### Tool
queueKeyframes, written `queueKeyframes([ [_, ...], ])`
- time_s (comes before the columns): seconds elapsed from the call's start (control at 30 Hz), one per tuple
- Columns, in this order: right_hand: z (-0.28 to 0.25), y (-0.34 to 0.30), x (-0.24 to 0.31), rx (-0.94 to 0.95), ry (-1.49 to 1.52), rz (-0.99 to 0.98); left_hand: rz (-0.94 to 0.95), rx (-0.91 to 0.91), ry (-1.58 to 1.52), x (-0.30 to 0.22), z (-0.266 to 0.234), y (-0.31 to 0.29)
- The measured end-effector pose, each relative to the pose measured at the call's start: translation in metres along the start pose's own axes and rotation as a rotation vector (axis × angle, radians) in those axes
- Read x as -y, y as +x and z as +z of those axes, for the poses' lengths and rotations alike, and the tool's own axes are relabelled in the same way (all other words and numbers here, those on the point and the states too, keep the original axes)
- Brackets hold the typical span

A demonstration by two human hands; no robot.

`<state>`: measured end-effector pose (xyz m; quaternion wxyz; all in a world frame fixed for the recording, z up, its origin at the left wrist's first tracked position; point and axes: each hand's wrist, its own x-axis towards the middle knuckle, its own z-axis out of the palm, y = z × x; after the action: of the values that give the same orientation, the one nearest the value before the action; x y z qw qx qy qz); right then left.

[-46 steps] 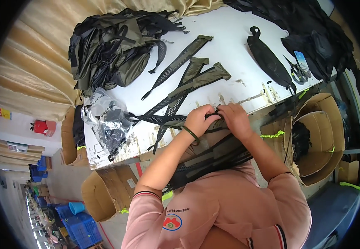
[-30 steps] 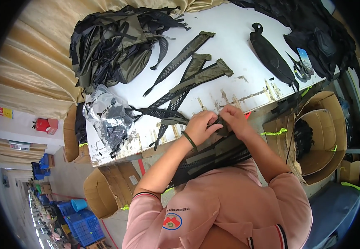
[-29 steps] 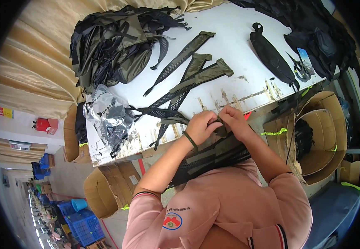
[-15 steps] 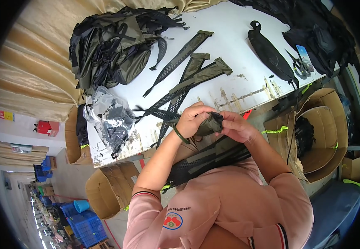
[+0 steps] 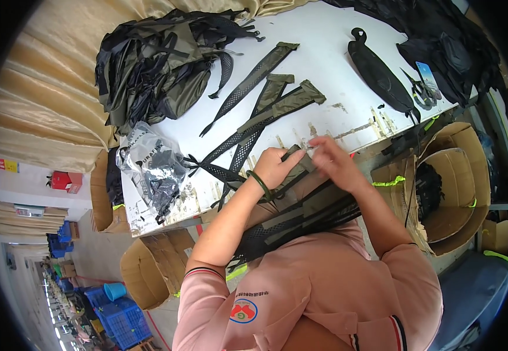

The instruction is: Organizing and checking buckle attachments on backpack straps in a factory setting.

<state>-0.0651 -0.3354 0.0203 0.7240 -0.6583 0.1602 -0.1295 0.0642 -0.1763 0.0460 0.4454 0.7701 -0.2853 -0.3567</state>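
At the table's near edge, my left hand (image 5: 273, 171) is closed on an olive and black strap piece (image 5: 296, 167), its thumb on top near the strap's wide end. Just to the right is my right hand (image 5: 337, 165), off the strap, fingers apart and slightly blurred, with nothing visible in it. More olive and black mesh straps (image 5: 306, 215) lie across my lap below both hands. On the table beyond, several similar straps (image 5: 265, 119) are spread out, some crossing each other.
On the white table (image 5: 324, 52) are a pile of olive and black bags (image 5: 154, 70), a clear plastic bag (image 5: 155, 169), a black padded belt piece (image 5: 377, 73), scissors (image 5: 421, 93) and a phone (image 5: 428, 81). Cardboard boxes (image 5: 148, 272) stand at left and right (image 5: 462, 187).
My right hand has let go of the strap's end and lifted slightly away. My left hand keeps its hold, and the strap's wide end now shows flatter.
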Motion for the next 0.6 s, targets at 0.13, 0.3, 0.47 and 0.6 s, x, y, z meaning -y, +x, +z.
queueKeyframes([
  [0.13, 0.000, 0.002, -0.012, 0.153, -0.172, -0.072, -0.051, 0.117, -0.042, 0.013, 0.001, 0.001],
  [0.3, -0.048, -0.001, 0.009, 0.157, 0.079, 0.073, 0.206, 0.363, 0.169, 0.023, -0.027, -0.030],
  [0.47, -0.125, -0.015, -0.001, 0.294, -0.190, 0.372, 0.052, 0.414, 0.522, 0.060, -0.063, -0.080],
  [0.6, -0.124, -0.022, -0.005, 0.289, -0.804, 0.744, -0.125, 0.482, 0.507, 0.123, -0.060, -0.117],
])
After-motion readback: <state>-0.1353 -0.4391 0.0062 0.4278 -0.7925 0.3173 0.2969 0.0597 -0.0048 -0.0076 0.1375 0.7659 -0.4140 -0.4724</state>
